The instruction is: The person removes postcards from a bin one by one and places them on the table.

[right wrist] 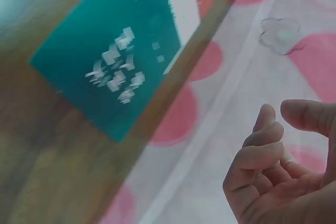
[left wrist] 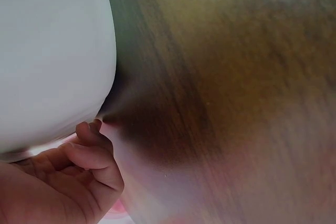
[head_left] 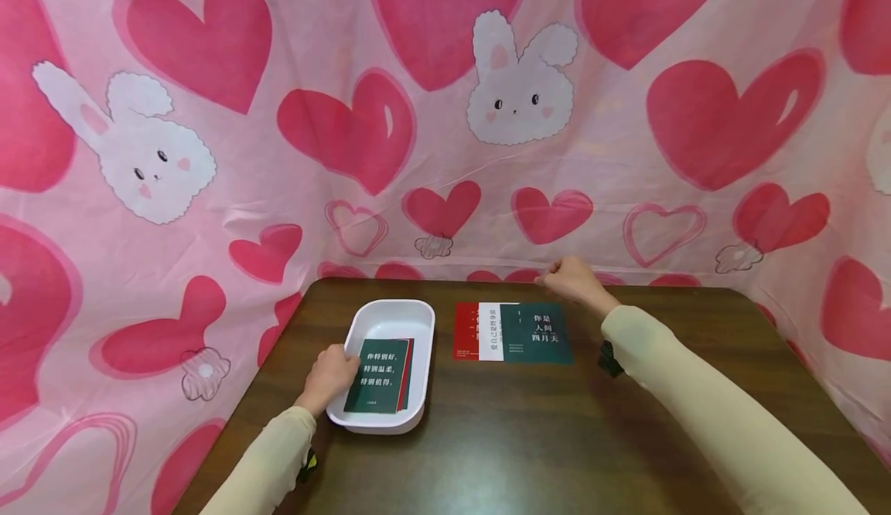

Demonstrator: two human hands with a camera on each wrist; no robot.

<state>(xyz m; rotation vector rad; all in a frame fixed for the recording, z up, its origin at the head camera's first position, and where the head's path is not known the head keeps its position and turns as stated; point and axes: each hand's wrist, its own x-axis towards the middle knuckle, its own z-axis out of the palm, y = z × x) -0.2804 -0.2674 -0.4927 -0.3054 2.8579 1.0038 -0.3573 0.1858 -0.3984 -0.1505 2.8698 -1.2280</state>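
My left hand point(head_left: 330, 378) grips the left rim of a white plastic tray point(head_left: 393, 315), thumb on the rim and fingers curled against the outer wall. Inside the tray lies a small stack of cards, a dark green card point(head_left: 376, 393) with white characters on top and red edges showing beneath it. To the tray's right, a green card point(head_left: 518, 337), a white card point(head_left: 491, 345) and a red card point(head_left: 466, 341) lie overlapped on the table. Past their far right corner hovers my right hand point(head_left: 572, 279), its fingers loosely bent and thumb apart, holding nothing.
The dark wooden table point(head_left: 501, 438) has rounded far corners. Pink cloth point(head_left: 431, 144) printed with hearts and rabbits hangs behind the table's far edge and along both sides. Both forearms wear pale sleeves, with a dark band near each wrist.
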